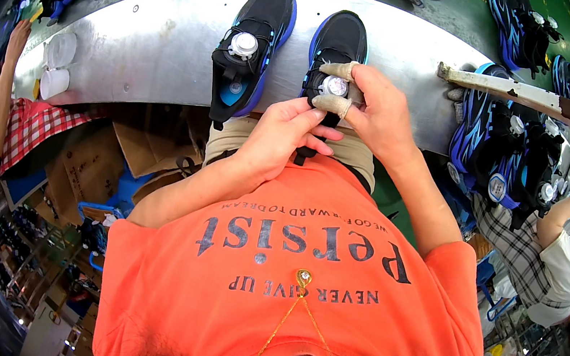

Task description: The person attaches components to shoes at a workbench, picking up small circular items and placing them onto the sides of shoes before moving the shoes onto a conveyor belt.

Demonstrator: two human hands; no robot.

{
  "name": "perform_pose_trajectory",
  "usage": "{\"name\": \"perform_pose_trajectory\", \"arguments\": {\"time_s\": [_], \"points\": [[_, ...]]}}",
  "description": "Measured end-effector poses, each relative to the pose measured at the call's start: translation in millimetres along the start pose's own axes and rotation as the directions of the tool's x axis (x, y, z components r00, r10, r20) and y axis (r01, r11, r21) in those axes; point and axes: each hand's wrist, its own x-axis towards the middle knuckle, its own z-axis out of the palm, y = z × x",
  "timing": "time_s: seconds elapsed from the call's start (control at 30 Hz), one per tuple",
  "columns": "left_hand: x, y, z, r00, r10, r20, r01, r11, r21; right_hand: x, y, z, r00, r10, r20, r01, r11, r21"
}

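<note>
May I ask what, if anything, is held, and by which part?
The right hand pinches a shoe by its white dial; I cannot tell for the left hand.

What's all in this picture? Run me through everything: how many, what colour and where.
Sneakers: two, black and blue, on the worktop
Dials: two, white, one on each
Worktop: one, silvery metal, across the upper middle
Tubs: two, translucent white, worktop's left end
Metal bar: one, chipped white, right
Other sneakers: many, black and blue, top and both sides
Cardboard boxes: several, brown, lower left
Co-workers: at least two, red check left, grey plaid right
T-shirt: one, orange, centre
Trousers: one pair, beige, below worktop
Necklace: one, gold, lower middle
Fingertip covers: two, beige, right thumb and forefinger
Left hand: one, bare, near right sneaker's heel
Right hand: one, at that sneaker's dial
</note>
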Motion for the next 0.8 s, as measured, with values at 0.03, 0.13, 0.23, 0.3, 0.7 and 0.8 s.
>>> {"name": "perform_pose_trajectory", "arguments": {"time_s": [0.03,0.13,0.23,0.3,0.7,0.8], "points": [[-0.5,-0.2,-0.3,1.0,-0.001,0.001,0.001,1.0,-0.004,1.7,0.0,-3.9,1.0,0.009,0.03,-0.009,1.0,0.001],[-2.7,-0.1,-0.5,1.0,-0.003,0.003,0.003,1.0,0.003,5.9,2.0,-13.9,0.988,-0.104,0.112,0.099,0.994,0.049],[-1.8,-4.5,4.3,1.0,0.009,-0.014,-0.009,1.0,0.015,-0.9,-1.8,-3.5,0.996,-0.087,0.01,0.087,0.996,0.027],[-1.8,-5.5,3.7,1.0,0.012,0.0,-0.012,1.0,-0.002,-7.8,-1.0,6.8,0.994,-0.065,-0.093,0.064,0.998,-0.014],[1.2,0.5,0.6,0.998,-0.016,-0.067,0.02,0.998,0.061,26.9,1.8,-6.7,0.965,-0.08,0.249,0.04,0.986,0.164],[0.6,-1.1,-4.0,0.998,-0.013,-0.061,0.016,0.999,0.04,26.4,-7.9,-9.3,0.952,0.057,0.301,-0.09,0.991,0.096]]}}
